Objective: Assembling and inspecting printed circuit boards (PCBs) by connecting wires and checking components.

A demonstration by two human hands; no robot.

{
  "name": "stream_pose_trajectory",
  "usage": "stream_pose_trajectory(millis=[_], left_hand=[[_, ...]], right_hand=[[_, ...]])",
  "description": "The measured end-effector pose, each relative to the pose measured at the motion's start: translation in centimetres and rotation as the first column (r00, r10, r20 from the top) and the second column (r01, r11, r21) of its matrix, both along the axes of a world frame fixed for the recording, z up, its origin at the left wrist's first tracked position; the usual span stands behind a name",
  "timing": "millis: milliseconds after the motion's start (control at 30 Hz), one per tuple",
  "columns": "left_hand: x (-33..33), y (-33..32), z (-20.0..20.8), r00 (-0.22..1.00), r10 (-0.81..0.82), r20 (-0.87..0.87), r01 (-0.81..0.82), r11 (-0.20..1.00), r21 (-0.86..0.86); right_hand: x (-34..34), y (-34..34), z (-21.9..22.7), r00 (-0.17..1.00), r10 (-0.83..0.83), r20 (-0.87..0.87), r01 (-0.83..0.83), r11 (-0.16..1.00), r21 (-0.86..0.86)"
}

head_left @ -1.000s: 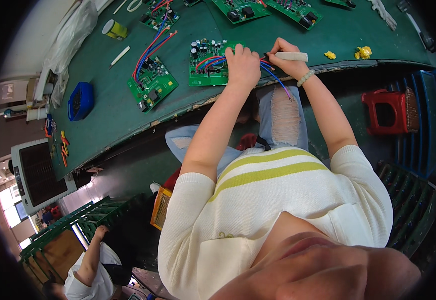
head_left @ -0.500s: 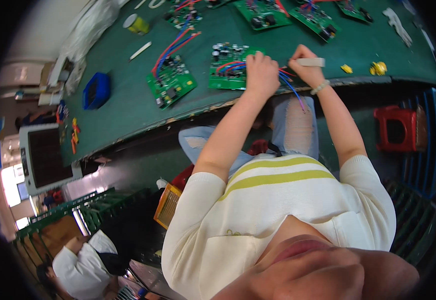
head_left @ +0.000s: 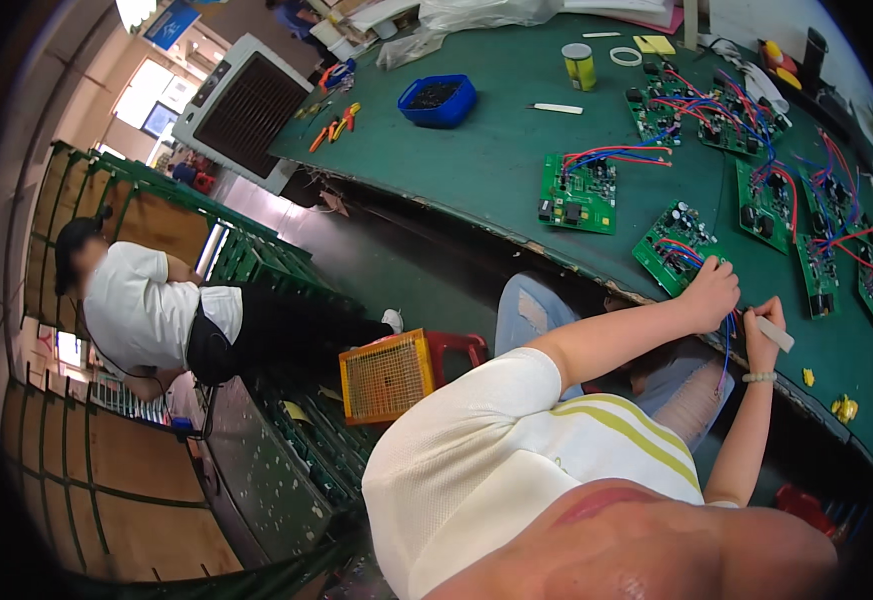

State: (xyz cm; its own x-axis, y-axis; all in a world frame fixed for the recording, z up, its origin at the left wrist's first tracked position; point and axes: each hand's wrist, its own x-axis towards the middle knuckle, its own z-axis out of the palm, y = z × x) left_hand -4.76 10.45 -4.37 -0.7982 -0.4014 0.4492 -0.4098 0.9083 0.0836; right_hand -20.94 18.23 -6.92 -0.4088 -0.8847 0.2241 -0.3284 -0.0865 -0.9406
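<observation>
At the table's near edge lies a green circuit board (head_left: pixel 669 243) with red and blue wires leading off it. My left hand (head_left: pixel 713 294) is closed over those wires at the board's near right corner, and the loose wire ends (head_left: pixel 729 345) hang past the edge. Just right of it, my right hand (head_left: pixel 760 335) is closed round a flat, pale-handled tool (head_left: pixel 776 334); its working end is hidden by the fingers. A second wired circuit board (head_left: pixel 579 195) rests to the left, apart from both hands.
Several more wired boards (head_left: pixel 765 205) cover the table's right side. Farther back are a blue tub (head_left: pixel 438 101), a white-handled blade (head_left: pixel 559 108), a yellow-green can (head_left: pixel 579 68) and orange-handled pliers (head_left: pixel 335 128). A red stool (head_left: pixel 457 350) and a person in white (head_left: pixel 147 305) are behind left.
My view has swung left, so the table and hands appear farther right and the person behind shows more fully. Both hands remain at the same board's wires, the tool still in the right.
</observation>
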Motion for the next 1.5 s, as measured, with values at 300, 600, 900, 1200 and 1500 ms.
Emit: stream_pose_trajectory(millis=[300, 600, 900, 1200, 1500], left_hand=[[0.2, -0.6, 0.0, 1.0, 0.025, -0.005, -0.025, 1.0, -0.003], [0.4, -0.5, -0.2, 0.998, 0.058, -0.017, -0.059, 0.997, -0.046], [0.4, 0.0, 0.7, 0.994, 0.023, 0.105, -0.024, 1.0, 0.007], [0.2, -0.6, 1.1, 0.994, -0.008, 0.108, 0.01, 1.0, -0.02], [0.0, -1.7, -0.5, 0.996, -0.057, -0.07, 0.057, 0.998, 0.003]], right_hand=[[0.3, -0.8, -0.2, 0.974, 0.017, -0.224, -0.037, 0.996, -0.087], [-0.2, -0.6, -1.1, 0.994, 0.107, -0.02, -0.107, 0.993, -0.04], [-0.7, 0.1, -0.6, 0.975, -0.009, -0.221, -0.003, 0.998, -0.056], [0.1, -0.3, -0.3, 0.951, -0.033, -0.307, 0.027, 0.999, -0.022], [-0.1, -0.1, 0.4, 0.985, -0.154, -0.077, 0.15, 0.987, -0.055]])
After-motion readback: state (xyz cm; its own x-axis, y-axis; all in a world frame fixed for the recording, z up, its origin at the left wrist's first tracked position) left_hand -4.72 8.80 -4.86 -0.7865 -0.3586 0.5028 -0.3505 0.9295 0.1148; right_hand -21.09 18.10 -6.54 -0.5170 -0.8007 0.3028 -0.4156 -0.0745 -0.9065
